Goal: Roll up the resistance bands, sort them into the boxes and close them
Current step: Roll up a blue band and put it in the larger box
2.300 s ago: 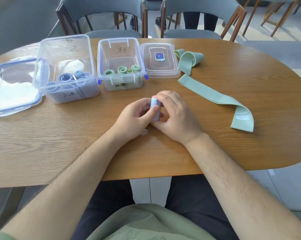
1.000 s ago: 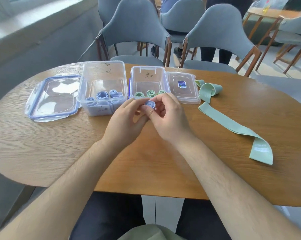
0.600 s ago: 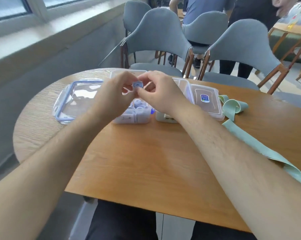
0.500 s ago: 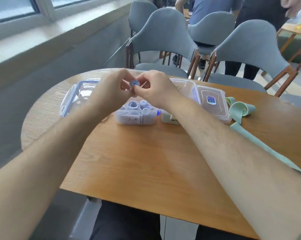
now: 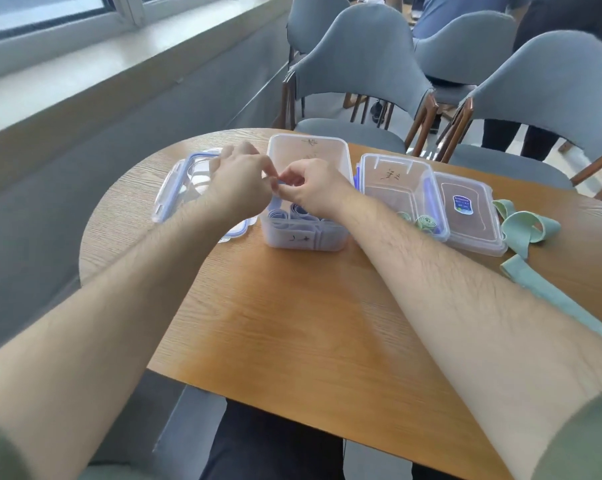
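Rolled blue band (image 5: pixel 275 183), pinched between left hand (image 5: pixel 239 183) and right hand (image 5: pixel 315 190), hangs over the open box (image 5: pixel 306 239), upper centre. Its lid (image 5: pixel 175 188) lies just left, near the table (image 5: pixel 292 323) edge.

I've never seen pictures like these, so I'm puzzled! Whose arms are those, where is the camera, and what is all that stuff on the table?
No machine here, just a person's two bare arms. The camera sits on their head and looks forward and down, so you see what they see. On the wooden table stand two clear open boxes: the left box holds rolled blue bands, the right box rolled green bands. A blue-rimmed lid and a lid with a sticker lie beside them. A loose green band lies unrolled on the right. Above the left box, the left hand and right hand together pinch a small blue roll, mostly hidden by fingers.
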Action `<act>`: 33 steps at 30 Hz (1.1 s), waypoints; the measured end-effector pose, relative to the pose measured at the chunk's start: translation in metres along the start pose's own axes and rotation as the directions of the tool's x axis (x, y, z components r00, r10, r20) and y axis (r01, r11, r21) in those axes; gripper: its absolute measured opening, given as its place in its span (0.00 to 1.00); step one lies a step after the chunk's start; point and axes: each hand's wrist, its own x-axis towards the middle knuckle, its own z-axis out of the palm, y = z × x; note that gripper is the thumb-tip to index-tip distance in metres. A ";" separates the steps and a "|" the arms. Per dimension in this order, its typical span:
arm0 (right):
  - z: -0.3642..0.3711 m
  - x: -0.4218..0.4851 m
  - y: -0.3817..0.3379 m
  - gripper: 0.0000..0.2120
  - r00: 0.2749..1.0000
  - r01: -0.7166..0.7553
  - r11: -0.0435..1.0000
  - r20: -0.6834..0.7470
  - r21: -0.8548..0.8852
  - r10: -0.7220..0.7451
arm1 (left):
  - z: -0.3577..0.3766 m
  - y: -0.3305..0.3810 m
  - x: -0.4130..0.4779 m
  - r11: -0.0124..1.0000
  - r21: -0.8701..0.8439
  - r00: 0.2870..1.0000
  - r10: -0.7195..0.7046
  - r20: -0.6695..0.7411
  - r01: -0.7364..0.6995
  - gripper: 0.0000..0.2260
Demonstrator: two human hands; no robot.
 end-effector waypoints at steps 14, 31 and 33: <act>-0.007 -0.003 -0.013 0.07 0.978 -0.131 0.982 0.146 -0.136 0.150 | -0.001 0.012 0.005 0.963 0.265 0.985 -0.088 0.150 0.046 0.11; -0.035 -0.054 0.013 0.11 0.947 0.018 0.936 -0.295 -0.351 -0.129 | 0.012 0.067 -0.006 0.957 -0.097 0.933 0.240 -0.266 -0.274 0.09; -0.046 -0.074 0.023 0.09 0.917 0.005 0.951 -0.378 -0.309 -0.127 | 0.014 0.092 -0.016 0.913 -0.187 0.897 0.287 -0.337 -0.362 0.09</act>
